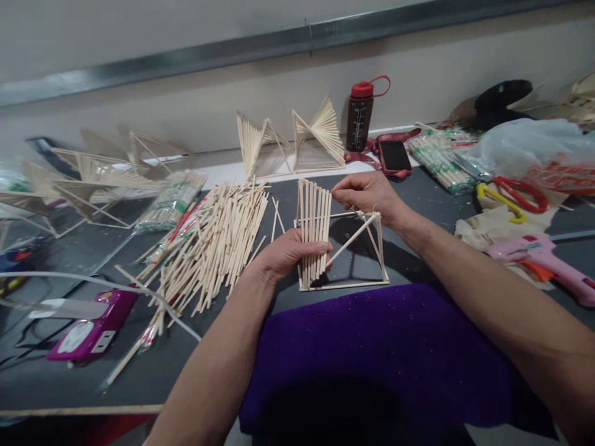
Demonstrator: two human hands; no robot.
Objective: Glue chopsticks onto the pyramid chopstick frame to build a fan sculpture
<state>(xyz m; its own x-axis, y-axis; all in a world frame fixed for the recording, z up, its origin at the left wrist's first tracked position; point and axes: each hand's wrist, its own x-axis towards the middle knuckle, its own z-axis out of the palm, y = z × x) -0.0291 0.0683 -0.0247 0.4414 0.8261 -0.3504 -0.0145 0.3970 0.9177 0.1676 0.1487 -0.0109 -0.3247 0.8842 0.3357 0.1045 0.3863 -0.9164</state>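
Note:
A wooden stick frame [344, 287] stands on the dark table in front of me, with a row of sticks fanned side by side along its left part. My left hand [302, 249] is closed around the lower part of that row, thumb across the front. At the row's top right end, my right hand [365, 193] pinches with thumb and fingertips by the last stick's tip. Whether it grips that stick or something smaller is hidden. A large loose pile of sticks [214, 248] lies left of the frame.
Finished stick structures [320, 136] stand against the wall and at the far left. A bottle [359, 121], phone [393, 156], scissors [520, 193] and pink glue gun [542, 254] lie right. A purple power strip [95, 328] with a cord is left; purple cloth [372, 359] is nearest me.

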